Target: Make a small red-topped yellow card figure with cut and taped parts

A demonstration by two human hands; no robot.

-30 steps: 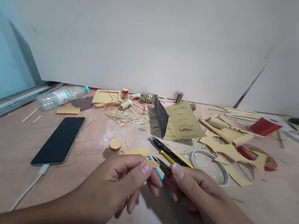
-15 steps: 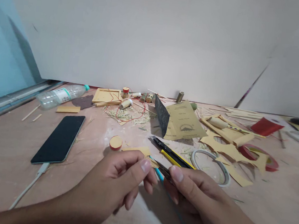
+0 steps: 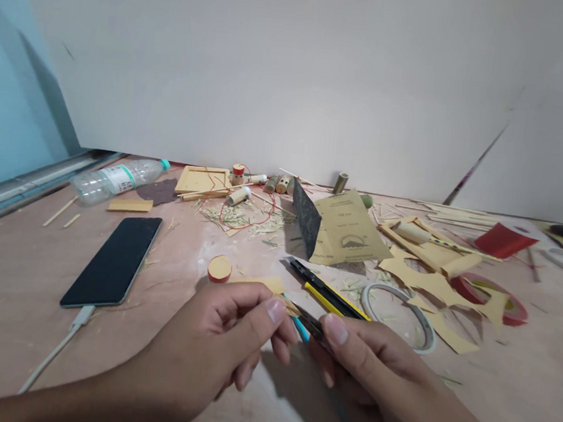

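Note:
My left hand [image 3: 226, 356] is closed, pinching a small tan piece [image 3: 292, 308] between thumb and fingers. In my right hand [image 3: 378, 372] is a dark, thin pointed tool [image 3: 314, 324], its tip against or right beside that piece; its exact kind is hard to make out. Just beyond the hands a black and yellow utility knife [image 3: 326, 291] lies on the table, its blade pointing left. A round tan disc with a red rim [image 3: 220, 268] and a flat tan strip [image 3: 260, 281] lie by my left fingers. Something thin and light blue [image 3: 302, 329] shows beneath the hands.
Sandpaper [image 3: 353, 228] stands folded behind the knife. On the right are a white tape roll [image 3: 423, 323], tan cut-outs [image 3: 418, 276] and a red tape roll [image 3: 516, 316]. A phone [image 3: 112, 260] on a cable and a plastic bottle [image 3: 118, 179] lie left. Shavings [image 3: 270, 226] litter the back.
The dark tool's tip appears to have shifted slightly against the tan piece. Both hands keep nearly the same place and hold. The whole view has moved very slightly.

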